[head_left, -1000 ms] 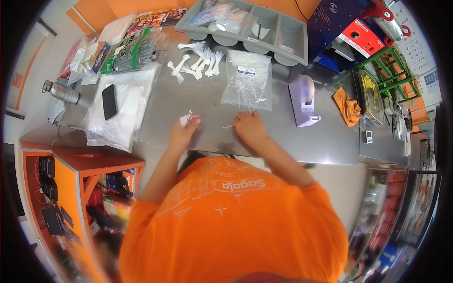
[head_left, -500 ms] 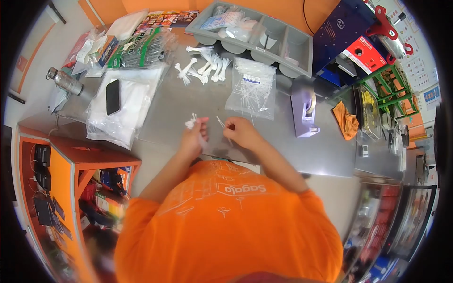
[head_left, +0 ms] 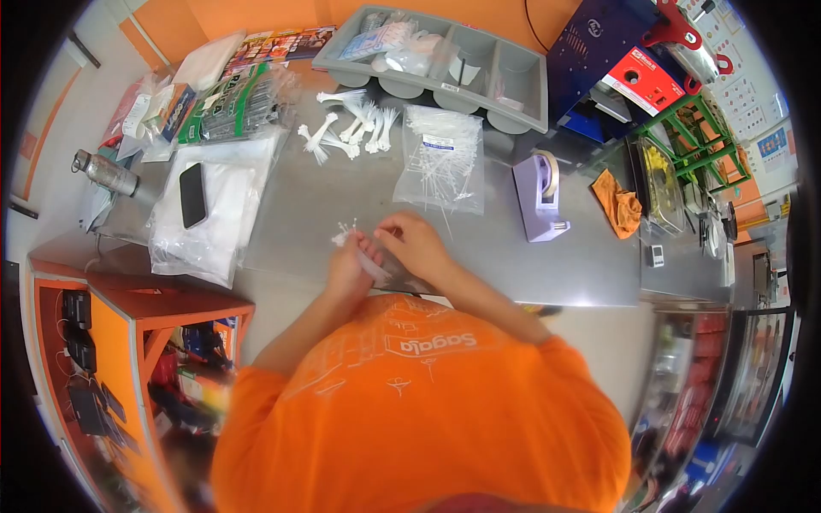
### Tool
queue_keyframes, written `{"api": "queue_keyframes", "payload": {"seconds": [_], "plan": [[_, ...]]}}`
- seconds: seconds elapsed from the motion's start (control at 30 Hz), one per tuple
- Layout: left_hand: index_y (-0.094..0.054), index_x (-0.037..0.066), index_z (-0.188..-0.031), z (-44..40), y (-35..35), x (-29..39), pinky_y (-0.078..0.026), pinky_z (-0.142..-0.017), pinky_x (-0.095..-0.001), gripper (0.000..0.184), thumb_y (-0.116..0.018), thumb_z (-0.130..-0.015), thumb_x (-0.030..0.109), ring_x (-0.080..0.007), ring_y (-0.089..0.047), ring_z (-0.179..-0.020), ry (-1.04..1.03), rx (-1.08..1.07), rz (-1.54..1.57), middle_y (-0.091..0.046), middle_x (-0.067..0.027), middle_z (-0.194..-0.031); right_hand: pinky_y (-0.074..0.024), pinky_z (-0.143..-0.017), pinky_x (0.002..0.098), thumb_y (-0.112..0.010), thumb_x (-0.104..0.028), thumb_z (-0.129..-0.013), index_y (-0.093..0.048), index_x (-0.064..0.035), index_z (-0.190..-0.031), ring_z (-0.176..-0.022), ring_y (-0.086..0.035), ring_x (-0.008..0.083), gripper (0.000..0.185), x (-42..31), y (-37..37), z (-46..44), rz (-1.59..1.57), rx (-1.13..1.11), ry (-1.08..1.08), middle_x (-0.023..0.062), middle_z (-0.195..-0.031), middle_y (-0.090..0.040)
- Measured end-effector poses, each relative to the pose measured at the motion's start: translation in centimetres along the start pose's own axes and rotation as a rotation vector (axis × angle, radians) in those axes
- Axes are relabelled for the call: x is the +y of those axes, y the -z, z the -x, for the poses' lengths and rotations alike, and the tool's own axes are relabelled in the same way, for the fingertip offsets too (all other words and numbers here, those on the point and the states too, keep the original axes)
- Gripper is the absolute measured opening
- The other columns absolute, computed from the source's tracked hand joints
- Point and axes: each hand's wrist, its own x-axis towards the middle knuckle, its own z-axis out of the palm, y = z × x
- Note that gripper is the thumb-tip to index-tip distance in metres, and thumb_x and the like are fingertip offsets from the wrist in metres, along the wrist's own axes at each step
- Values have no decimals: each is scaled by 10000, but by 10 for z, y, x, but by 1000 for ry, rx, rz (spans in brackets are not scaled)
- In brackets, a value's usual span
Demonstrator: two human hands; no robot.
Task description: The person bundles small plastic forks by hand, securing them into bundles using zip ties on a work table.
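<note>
My left hand (head_left: 349,267) is closed around a bunch of thin white sticks (head_left: 344,232), whose knobbed ends stick out above the fingers. Close beside it on the right, my right hand (head_left: 412,242) has its fingers pinched near the bunch; what they hold is too small to make out. A clear bag of similar white sticks (head_left: 440,162) lies on the metal table, with one stick (head_left: 448,226) jutting toward me. Tied-looking white bundles (head_left: 351,128) lie left of the bag.
A grey compartment tray (head_left: 522,118) stands at the back. On the right are a lilac tape dispenser (head_left: 535,201), an orange cloth (head_left: 617,205) and a blue machine (head_left: 590,60). Plastic bags (head_left: 231,201) with a phone (head_left: 193,195) and a metal bottle (head_left: 107,173) are on the left.
My right hand has come up from the table near the bag and moved left to my left hand. The bunch stays in my left hand. The camera view has shifted slightly.
</note>
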Motion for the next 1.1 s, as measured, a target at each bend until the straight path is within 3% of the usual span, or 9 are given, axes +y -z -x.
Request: {"api": "queue_keyframes", "payload": {"seconds": [0.17, 0.2, 0.27, 0.4, 0.47, 0.67, 0.77, 0.97, 1.1], "plan": [[-431, 112, -806, 31, -23, 15, -288, -500, -208, 203, -423, -920, 281, -64, -298, -515, 296, -240, -57, -333, 46, -614, -435, -809, 304, -528, -234, -859, -537, -21, -1118, -979, -520, 223, 336, -15, 5, 2, 200, 273, 502, 167, -1168, -509], [-434, 113, -784, 36, -29, 13, -264, -473, -199, 211, -428, -921, 273, -50, -263, -490, 371, -244, -96, -303, 59, -586, -435, -809, 304, -528, -234, -859, -537, -21, -1118, -979, -520, 223, 336, -15, 8, 3, 200, 281, 500, 167, -1168, -509], [-446, 109, -796, 40, -26, 12, -257, -469, -199, 199, -436, -918, 267, -51, -250, -481, 381, -319, -187, -292, 61, -575, -425, -831, 299, -493, -263, -881, -512, -31, -1169, -986, -517, 213, 370, -19, 12, 8, -93, -284, 98, 167, -1171, -508], [-485, 92, -860, 47, -28, 20, -241, -460, -199, 178, -439, -919, 254, -50, -236, -471, 465, -428, -212, -279, 65, -559, -410, -852, 300, -491, -264, -886, -531, -25, -1135, -980, -513, 198, 348, -13, 36, 22, -92, -231, 188, 163, -1162, -515], [-492, 86, -883, 45, -26, 22, -242, -459, -201, 175, -439, -919, 249, -51, -236, -470, 438, -395, -186, -279, 64, -559, -373, -917, 329, -493, -283, -869, -535, -19, -1129, -1077, -487, 309, 373, 12, 55, 17, 99, 57, -4, 184, -1151, -521], [-498, 80, -906, 35, -22, 18, -245, -460, -206, 176, -434, -922, 243, -55, -235, -467, 409, -348, -197, -275, 59, -560, -265, -1012, 439, -492, -261, -841, -349, -31, -1291, -1265, -287, 300, 525, 55, 34, -5, 951, 351, 355, 180, -1355, -305], [-497, 79, -906, 38, -28, 16, -246, -461, -206, 174, -441, -919, 243, -57, -235, -467, 431, -339, -217, -276, 59, -560, -207, -1035, 467, -457, -242, -851, -296, -26, -1315, -1303, -194, 313, 537, 52, 37, -39, 1035, 479, 221, 174, -1406, -193], [-496, 76, -905, 40, -24, 22, -250, -464, -207, 173, -451, -914, 242, -58, -239, -469, 426, -308, -229, -283, 58, -564, -235, -1021, 467, -404, -162, -837, -379, 7, -1256, -1247, -311, 295, 452, 62, 45, -34, 1086, 213, 201, 164, -1336, -334], [-492, 72, -912, 35, -12, 24, -246, -465, -203, 176, -440, -918, 240, -58, -243, -471, 359, -267, -223, -283, 58, -566, -276, -992, 462, -484, -197, -834, -473, -50, -1181, -1131, -443, 263, 376, 75, 31, -3, 1165, 304, 309, 103, -1216, -473]]}}
